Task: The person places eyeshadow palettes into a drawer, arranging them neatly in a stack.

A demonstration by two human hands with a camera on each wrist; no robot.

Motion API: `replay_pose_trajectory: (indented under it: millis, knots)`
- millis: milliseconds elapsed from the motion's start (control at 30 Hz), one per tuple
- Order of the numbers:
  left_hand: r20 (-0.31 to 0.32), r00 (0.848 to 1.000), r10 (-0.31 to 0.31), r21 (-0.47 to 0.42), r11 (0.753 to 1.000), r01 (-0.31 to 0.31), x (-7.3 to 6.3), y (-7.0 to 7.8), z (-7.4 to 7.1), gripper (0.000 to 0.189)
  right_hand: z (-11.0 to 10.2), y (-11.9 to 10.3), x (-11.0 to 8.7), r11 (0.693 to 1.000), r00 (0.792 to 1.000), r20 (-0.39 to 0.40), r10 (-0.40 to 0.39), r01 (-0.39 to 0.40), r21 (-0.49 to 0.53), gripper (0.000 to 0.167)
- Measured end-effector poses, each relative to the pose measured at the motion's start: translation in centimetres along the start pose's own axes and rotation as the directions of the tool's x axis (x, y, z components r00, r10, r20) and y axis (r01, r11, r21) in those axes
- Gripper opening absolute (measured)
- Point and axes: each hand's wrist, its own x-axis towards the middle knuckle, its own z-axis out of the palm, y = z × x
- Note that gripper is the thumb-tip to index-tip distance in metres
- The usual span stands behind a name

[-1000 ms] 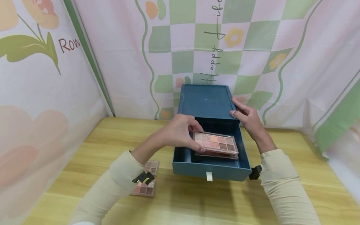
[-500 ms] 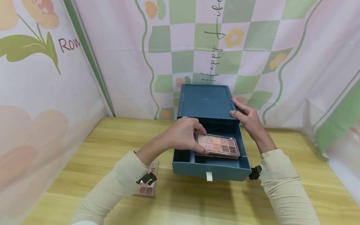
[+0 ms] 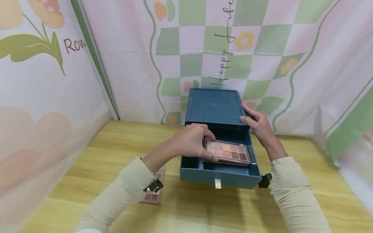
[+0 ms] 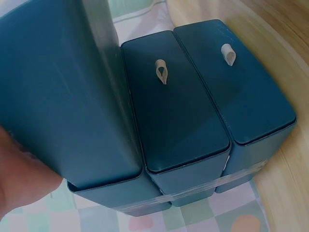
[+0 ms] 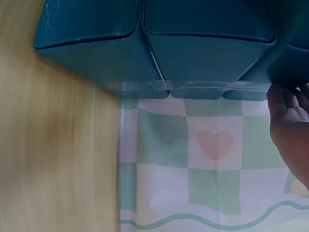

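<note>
1. The makeup palette [image 3: 227, 152] is flat and rectangular with a glossy clear top, its two rows of colours running from pale pink and peach to brown at the right.
2. It is inside the pulled-out blue drawer [image 3: 200, 176]; whether it lies flat on the bottom is hard to tell.
3. The left hand [image 3: 191, 140] pinches its left end.
4. The right hand [image 3: 261, 127] rests fairly straight fingers against the blue cabinet [image 3: 214, 106].

Top drawer [image 3: 198, 175]: way in from above, along front strip; palette [image 3: 231, 152] fills middle, left hand [image 3: 191, 141] crosses left wall. Cabinet [image 3: 214, 106] bars rear. Room on desk [image 3: 231, 220] in front.
</note>
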Motion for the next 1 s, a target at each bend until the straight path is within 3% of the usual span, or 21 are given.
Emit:
replay_pose_trajectory:
  millis: [167, 300, 467, 600, 700, 833, 900, 1000]
  knots:
    - [-0.03, 0.999, 0.013, 0.131, 0.991, -0.009, -0.2, 0.0, 0.3, 0.061, 0.1, -0.1, -0.1, 1.0, 1.0, 0.004, -0.003, 0.003, -0.015, 0.061]
    - [-0.07, 0.998, -0.001, 0.134, 0.991, 0.01, -0.4, 0.0, 0.4, 0.064, 0.0, -0.1, -0.1, 1.0, 1.0, 0.004, -0.003, 0.003, -0.016, 0.061]
    - [-0.137, 0.991, 0.001, 0.02, 1.0, 0.002, -0.9, -0.4, 0.5, 0.061, 0.1, 0.0, -0.1, 1.0, 1.0, 0.005, -0.001, 0.001, -0.017, 0.061]
    - [-0.198, 0.98, 0.013, -0.108, 0.993, -0.035, -1.6, -1.0, 0.6, 0.054, 0.2, 0.1, -0.1, 1.0, 1.0, 0.004, -0.002, 0.003, -0.017, 0.061]
    - [-0.284, 0.958, 0.035, -0.182, 0.979, -0.09, -2.4, -1.5, 0.7, 0.047, 0.2, 0.1, -0.1, 1.0, 1.0, 0.003, -0.003, 0.003, -0.018, 0.061]
    - [-0.417, 0.907, 0.063, -0.232, 0.957, -0.173, -3.5, -2.5, 0.7, 0.034, 0.2, 0.0, -0.1, 1.0, 1.0, 0.003, 0.002, -0.002, -0.011, 0.061]
    - [-0.456, 0.887, 0.066, -0.242, 0.95, -0.196, -4.0, -3.0, 0.8, 0.029, 0.2, 0.0, -0.1, 1.0, 1.0, 0.005, 0.004, -0.004, -0.003, 0.061]
    - [-0.487, 0.871, 0.061, -0.251, 0.946, -0.207, -4.9, -3.7, 0.8, 0.025, 0.1, 0.0, -0.2, 1.0, 1.0, 0.003, 0.008, -0.008, 0.001, 0.061]
